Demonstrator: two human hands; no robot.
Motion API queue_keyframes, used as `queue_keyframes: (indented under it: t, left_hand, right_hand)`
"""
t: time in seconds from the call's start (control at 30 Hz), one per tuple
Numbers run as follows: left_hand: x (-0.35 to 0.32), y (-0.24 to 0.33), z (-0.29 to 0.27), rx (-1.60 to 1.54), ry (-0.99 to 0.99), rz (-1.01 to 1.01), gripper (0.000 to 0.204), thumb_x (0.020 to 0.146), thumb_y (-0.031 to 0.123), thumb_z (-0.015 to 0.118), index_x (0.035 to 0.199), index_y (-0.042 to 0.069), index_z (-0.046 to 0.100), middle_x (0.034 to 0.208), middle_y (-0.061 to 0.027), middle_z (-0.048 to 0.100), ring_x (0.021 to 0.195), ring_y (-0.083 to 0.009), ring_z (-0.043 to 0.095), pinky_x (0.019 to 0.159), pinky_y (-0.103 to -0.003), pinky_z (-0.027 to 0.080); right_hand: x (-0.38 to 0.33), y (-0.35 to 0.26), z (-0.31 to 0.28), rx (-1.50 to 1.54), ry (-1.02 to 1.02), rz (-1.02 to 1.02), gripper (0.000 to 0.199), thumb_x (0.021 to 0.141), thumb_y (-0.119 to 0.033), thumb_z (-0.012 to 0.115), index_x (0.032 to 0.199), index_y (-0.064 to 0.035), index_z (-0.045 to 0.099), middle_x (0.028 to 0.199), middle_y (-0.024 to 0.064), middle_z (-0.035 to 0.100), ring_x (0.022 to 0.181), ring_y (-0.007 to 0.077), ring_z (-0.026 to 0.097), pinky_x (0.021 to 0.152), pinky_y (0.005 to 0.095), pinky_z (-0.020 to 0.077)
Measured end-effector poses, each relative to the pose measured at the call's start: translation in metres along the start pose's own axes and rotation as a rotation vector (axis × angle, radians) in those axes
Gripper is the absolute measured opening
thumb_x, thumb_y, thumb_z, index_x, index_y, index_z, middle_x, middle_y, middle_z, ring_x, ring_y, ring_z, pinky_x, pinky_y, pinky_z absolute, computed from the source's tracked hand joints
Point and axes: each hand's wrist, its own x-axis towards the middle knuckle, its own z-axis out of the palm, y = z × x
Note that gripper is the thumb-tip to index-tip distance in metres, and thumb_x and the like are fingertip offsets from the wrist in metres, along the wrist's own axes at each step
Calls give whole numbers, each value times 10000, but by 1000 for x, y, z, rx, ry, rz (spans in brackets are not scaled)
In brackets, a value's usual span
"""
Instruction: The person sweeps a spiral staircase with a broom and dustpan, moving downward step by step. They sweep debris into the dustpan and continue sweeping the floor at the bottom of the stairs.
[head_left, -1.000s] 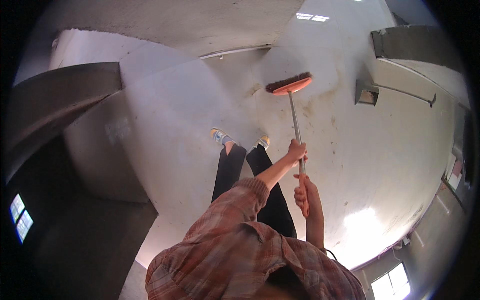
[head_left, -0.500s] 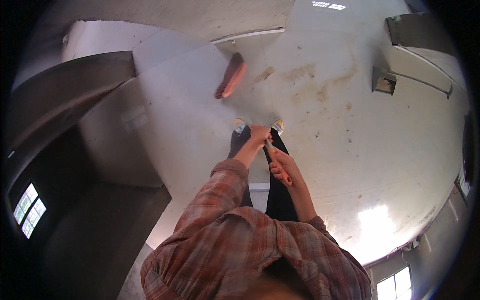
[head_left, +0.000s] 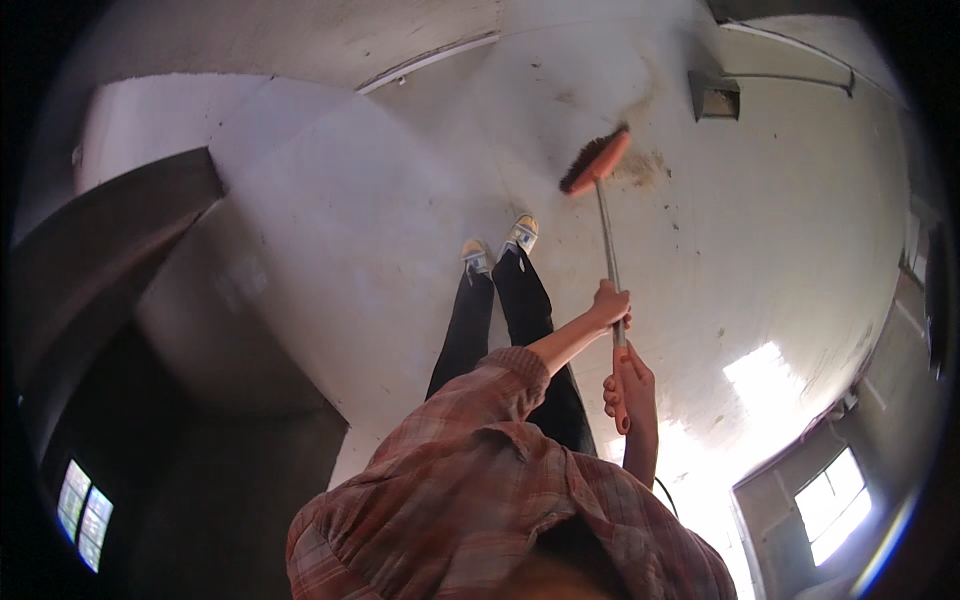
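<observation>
While the plaid-shirted shoulders (head_left: 480, 500) fill the foreground at six o'clock, both hands sit just beyond them on one broom. The right hand (head_left: 628, 385) is fully wrapped around the orange grip at the handle's near end, and the left hand (head_left: 610, 305), a little farther up toward twelve o'clock, is curled tight around the metal shaft. From the hands the broom handle (head_left: 605, 235) runs away to the broom head (head_left: 595, 160), whose bristles meet the pale concrete floor (head_left: 330, 230) at about one o'clock from the person's shoes (head_left: 500, 245).

To my eye a good stroke here wants the upper hand steering and the lower one driving, with the bristles kept flat and pulled through the brown stain (head_left: 640, 170) just beside the head, at its three o'clock. Short overlapping passes should serve better than long flicks, since the dirt looks rubbed into the surface. Farther off, at one o'clock, a small square recess (head_left: 715, 97) sits in the wall, well apart from the bristles.
</observation>
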Motion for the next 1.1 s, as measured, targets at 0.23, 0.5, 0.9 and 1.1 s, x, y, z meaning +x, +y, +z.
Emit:
queue_keyframes:
  t: [0.23, 0.5, 0.9, 1.1]
  left_hand:
    - [-1, 91, -80, 18, 97, 365, 393, 824, 133, 554, 999, 1, 227, 713, -158, 480, 441, -197, 513, 373, -347, 462]
    - [98, 138, -80, 434, 137, 211, 693, 821, 33, 469, 1268, -43, -55, 869, -259, 481, 542, -268, 566, 420, -385, 491]
    - [12, -66, 9, 382, -318, 34, 410, 803, 30, 503, 1084, 34, 205, 719, -170, 509, 429, -237, 538, 368, -366, 469]
    - [-35, -49, -49, 220, -64, 225, 312, 825, 36, 482, 1032, 62, 249, 733, -147, 494, 351, -218, 480, 328, -365, 443]
  right_hand:
    - [52, -20, 59, 131, -380, -105, 398, 916, -256, 418, 1297, -148, 381, 604, 36, 473, 383, 45, 383, 301, 154, 315]
    - [166, -39, 61, 621, -519, 47, 267, 925, -263, 412, 1169, -158, 441, 684, 48, 476, 421, 35, 402, 301, 147, 346]
    - [17, 66, -42, 278, 61, -113, 445, 926, -299, 419, 1350, -194, 331, 617, 50, 468, 400, 70, 401, 328, 196, 341]
    - [4, 82, -30, 429, -248, -24, 451, 908, -215, 426, 1347, -171, 335, 639, 57, 476, 418, 76, 407, 349, 194, 346]
